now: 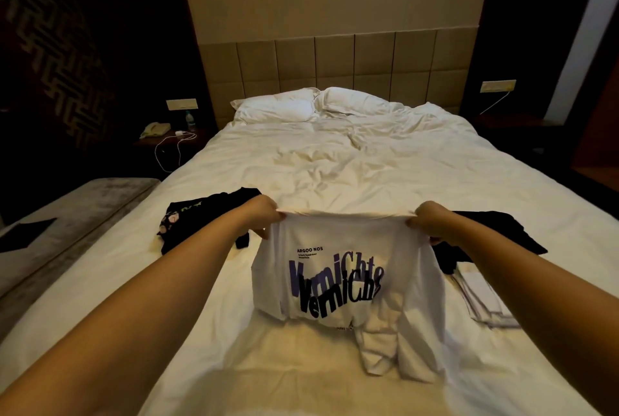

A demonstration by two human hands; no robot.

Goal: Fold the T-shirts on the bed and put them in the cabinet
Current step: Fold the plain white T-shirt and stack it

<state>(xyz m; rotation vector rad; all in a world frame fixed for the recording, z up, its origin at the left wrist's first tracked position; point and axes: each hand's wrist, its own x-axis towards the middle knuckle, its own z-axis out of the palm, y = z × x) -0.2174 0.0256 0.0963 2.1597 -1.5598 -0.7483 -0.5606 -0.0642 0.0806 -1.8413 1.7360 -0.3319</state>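
A white T-shirt [341, 268] with blue and black lettering hangs above the bed [335, 161], its lower part crumpled on the sheet. My left hand [263, 216] grips its top edge on the left. At the right end of that edge my right hand [425, 219] pinches the fabric, and the edge is stretched between the two hands. A black T-shirt with a printed pattern [197, 218] lies on the sheet behind my left arm. Another black garment [495, 231] lies behind my right arm.
A folded white item [479, 295] lies on the bed at the right. Two pillows [301, 106] sit at the headboard. A grey bench [67, 211] stands along the bed's left side. A nightstand [167, 137] holds a phone, bottle and white cable.
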